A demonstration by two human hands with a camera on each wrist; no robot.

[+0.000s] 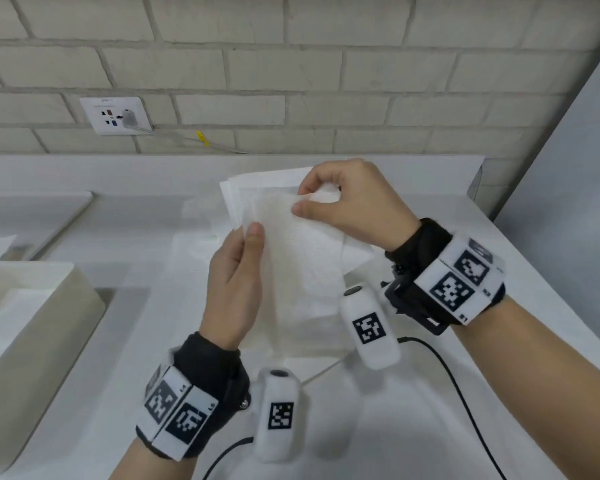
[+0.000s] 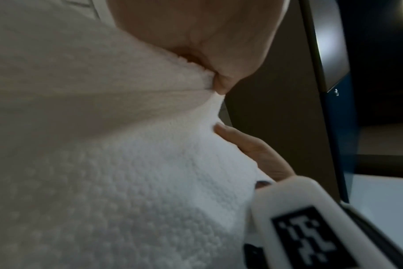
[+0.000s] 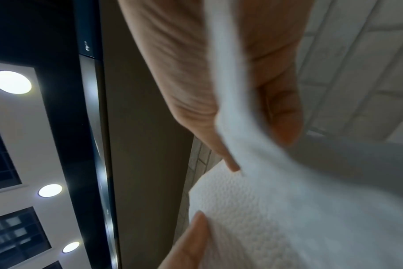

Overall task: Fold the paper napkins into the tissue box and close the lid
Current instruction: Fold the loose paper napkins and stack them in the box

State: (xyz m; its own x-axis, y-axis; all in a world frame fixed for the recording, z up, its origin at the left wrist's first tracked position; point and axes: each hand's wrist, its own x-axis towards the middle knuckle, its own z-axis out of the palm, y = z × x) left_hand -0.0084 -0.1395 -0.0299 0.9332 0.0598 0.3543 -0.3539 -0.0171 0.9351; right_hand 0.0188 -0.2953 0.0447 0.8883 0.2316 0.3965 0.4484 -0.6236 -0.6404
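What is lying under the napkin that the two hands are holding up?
More white napkins lie on the counter beneath the held napkin. How many, and anything below them, is covered.

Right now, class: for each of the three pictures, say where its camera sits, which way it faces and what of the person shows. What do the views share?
Head: worn up high, faces down at the counter; left hand and right hand hold a napkin.
Left wrist: looks along the hand, upward; fingers against napkin.
Right wrist: looks upward at ceiling lights; fingers pinch napkin.
Shared: the napkin.
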